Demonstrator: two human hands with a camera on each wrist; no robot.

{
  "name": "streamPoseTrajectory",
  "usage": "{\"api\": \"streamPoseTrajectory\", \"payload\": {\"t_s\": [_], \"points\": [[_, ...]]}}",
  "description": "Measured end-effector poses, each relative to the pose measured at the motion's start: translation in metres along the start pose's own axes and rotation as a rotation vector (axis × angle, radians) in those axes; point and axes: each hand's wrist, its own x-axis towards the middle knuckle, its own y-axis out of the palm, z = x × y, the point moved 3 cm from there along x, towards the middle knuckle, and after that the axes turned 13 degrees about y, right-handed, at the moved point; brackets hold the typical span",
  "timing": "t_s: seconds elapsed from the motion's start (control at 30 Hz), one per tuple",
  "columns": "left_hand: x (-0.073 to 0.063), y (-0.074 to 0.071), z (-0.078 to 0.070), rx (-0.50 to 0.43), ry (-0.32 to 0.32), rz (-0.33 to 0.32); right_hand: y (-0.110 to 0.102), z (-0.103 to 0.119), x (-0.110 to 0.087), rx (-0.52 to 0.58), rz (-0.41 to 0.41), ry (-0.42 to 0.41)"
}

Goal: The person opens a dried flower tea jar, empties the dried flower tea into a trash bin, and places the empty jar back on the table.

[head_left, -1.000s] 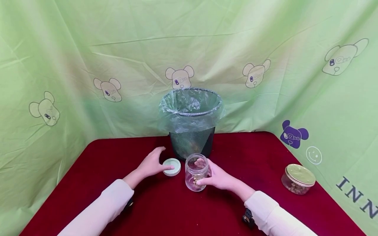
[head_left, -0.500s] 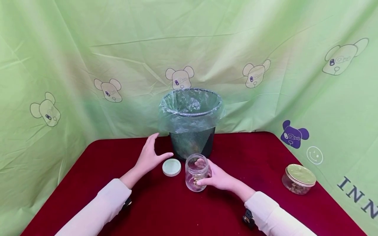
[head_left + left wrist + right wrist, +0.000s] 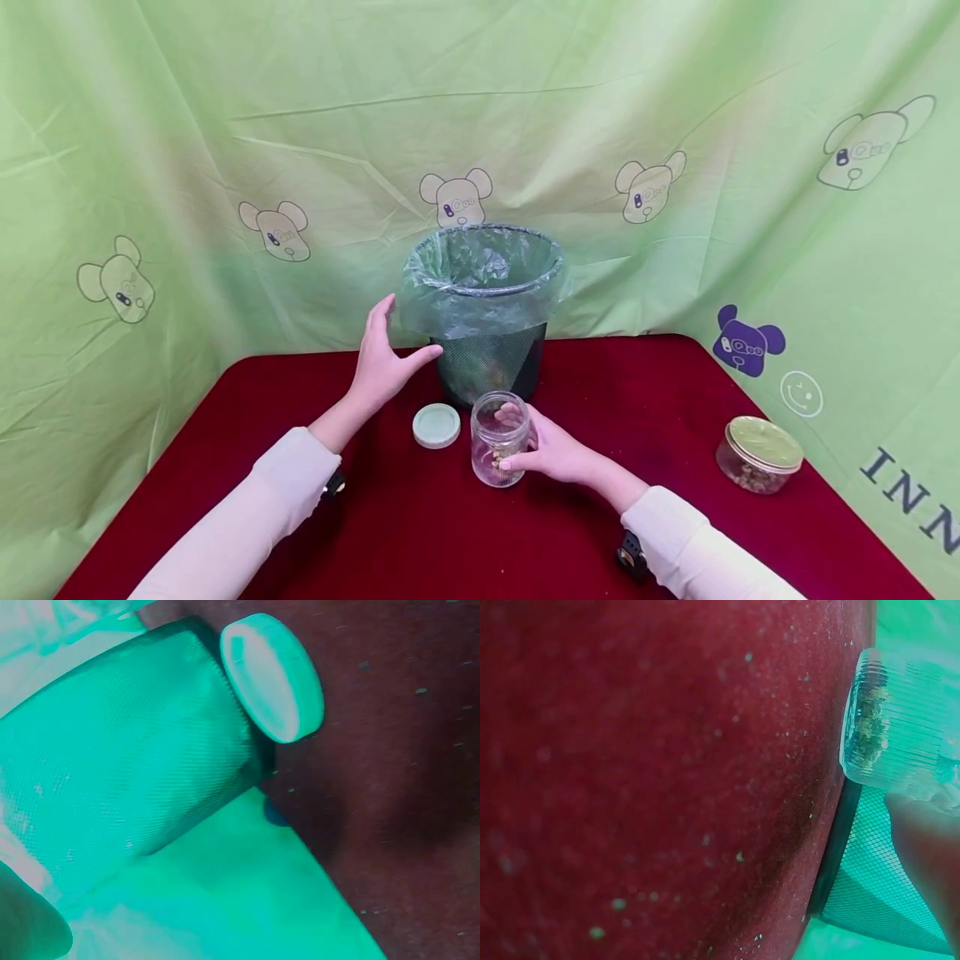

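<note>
A green curtain (image 3: 337, 125) printed with mouse-like heads hangs round the back and sides of a red table (image 3: 450, 533); the table's far edge runs along it, the side edges slant outward toward the viewer. Red cloth stretches to either side of a mesh bin (image 3: 480, 362) near the middle of the far edge, a see-through bag (image 3: 487, 312) folded over its rim. Just left of the bin is the left hand (image 3: 382, 362) — fingers raised, thumb spread well apart, holding nothing; whether the thumb touches the mesh I cannot tell. The right hand (image 3: 551, 450) grips a jar (image 3: 483, 458) from its right side, thumb in front. The jar stands upright just before the bin — clear, ribbed, its mouth uncovered. Well apart, near the right edge, sits a low, clear tub (image 3: 750, 477) with a yellowish top (image 3: 765, 442). A pale green lid (image 3: 436, 426) lies just left of the jar. Small brownish bits (image 3: 498, 454) show inside the jar.
</note>
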Motion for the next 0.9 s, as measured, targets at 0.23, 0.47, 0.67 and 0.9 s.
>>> {"api": "streamPoseTrajectory", "payload": {"t_s": [0.23, 0.47, 0.67, 0.9], "points": [[0.032, -0.002, -0.005, -0.088, -0.061, -0.049, -0.002, 0.001, 0.001, -0.009, -0.011, -0.001], [0.057, 0.002, -0.001, -0.234, -0.182, -0.045, -0.002, 0.000, 0.000, -0.011, -0.008, 0.003], [0.070, 0.009, 0.003, -0.273, -0.245, -0.055, 0.000, -0.001, -0.001, -0.011, -0.010, 0.004], [0.079, 0.015, 0.008, -0.317, -0.275, -0.100, 0.001, -0.001, -0.002, -0.014, -0.010, 0.000]]}}
